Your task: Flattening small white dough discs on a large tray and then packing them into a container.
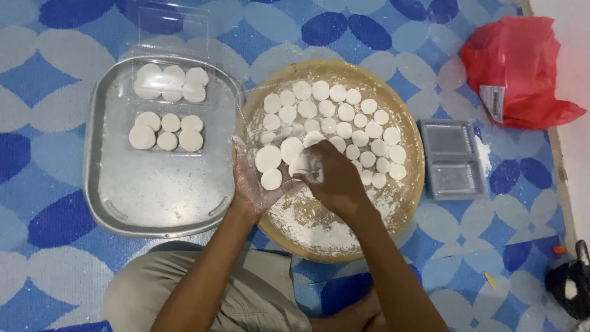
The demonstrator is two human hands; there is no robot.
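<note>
Your left hand [257,181] lies palm up over the near-left rim of the round wooden tray [410,184], its grip spread and cradling two white dough discs [269,167]. Your right hand [332,178] sits just beside it, grip pinching another disc [301,165] against the left palm. More discs fill the tray's far half, flour its near half. On the floor mat [55,154], the metal tray [160,190] to the left carries two clear packs of discs [167,132].
</note>
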